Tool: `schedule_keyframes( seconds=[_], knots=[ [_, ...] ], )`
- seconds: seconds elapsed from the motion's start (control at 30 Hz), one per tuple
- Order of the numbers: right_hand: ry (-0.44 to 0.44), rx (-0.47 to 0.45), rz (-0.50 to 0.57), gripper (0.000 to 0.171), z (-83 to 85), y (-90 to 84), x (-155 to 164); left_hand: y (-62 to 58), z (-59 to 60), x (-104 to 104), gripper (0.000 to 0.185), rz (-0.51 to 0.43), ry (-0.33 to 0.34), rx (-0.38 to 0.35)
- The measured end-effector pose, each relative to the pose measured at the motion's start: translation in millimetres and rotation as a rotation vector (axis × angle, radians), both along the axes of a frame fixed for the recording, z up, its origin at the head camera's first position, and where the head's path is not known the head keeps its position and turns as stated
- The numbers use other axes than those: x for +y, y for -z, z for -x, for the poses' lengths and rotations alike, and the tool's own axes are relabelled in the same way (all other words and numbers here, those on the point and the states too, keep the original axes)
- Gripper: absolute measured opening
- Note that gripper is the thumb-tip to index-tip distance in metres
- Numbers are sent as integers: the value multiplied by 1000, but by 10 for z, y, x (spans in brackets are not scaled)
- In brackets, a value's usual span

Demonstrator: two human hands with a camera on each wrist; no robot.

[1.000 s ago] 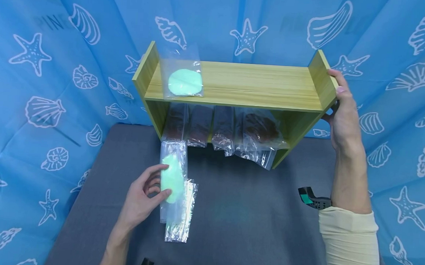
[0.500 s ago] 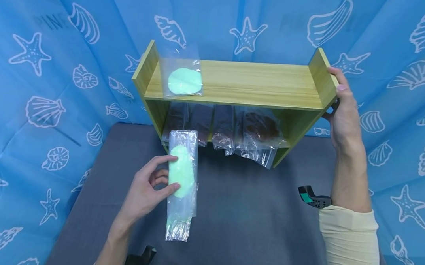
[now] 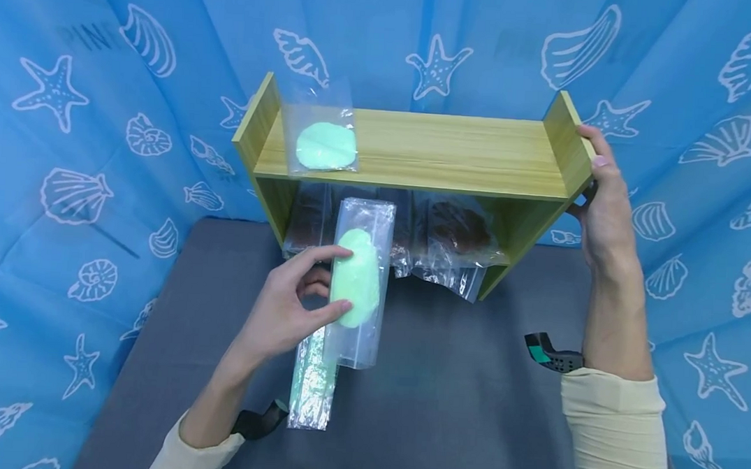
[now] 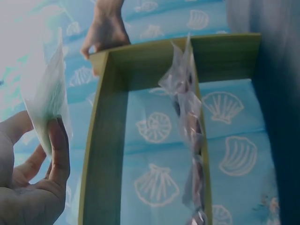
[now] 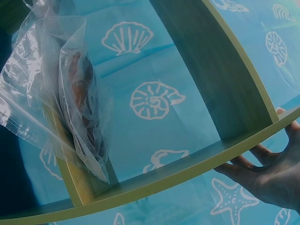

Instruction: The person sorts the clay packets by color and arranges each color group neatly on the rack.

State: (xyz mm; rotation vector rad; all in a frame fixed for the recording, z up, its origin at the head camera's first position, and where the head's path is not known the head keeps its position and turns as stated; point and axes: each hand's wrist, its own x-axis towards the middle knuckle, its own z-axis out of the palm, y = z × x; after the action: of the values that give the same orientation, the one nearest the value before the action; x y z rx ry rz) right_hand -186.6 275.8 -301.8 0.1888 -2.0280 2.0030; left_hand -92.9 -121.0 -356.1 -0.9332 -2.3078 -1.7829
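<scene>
Nearby: brown packets fill shelf lower level.

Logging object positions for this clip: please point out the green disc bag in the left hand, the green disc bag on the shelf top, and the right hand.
held green disc bag (image 3: 356, 279), head view, on the green disc.
shelf-top green disc bag (image 3: 326, 146), head view, on the disc.
right hand (image 3: 605, 215), head view, back of the hand.

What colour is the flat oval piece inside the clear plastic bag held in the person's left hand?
Pale mint green; the flat oval piece shows best in the head view.
</scene>
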Motion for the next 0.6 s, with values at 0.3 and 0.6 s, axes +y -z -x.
schedule_keyframes(
  seconds=[0.3, 0.6],
  knots=[
    [1, 8, 5, 47, 20, -25, 8, -191, 254, 186, 61, -8, -12, 94],
    [12, 4, 0, 46, 5, 15, 36, -397, 525, 254, 59, -10, -57, 163]
  ],
)
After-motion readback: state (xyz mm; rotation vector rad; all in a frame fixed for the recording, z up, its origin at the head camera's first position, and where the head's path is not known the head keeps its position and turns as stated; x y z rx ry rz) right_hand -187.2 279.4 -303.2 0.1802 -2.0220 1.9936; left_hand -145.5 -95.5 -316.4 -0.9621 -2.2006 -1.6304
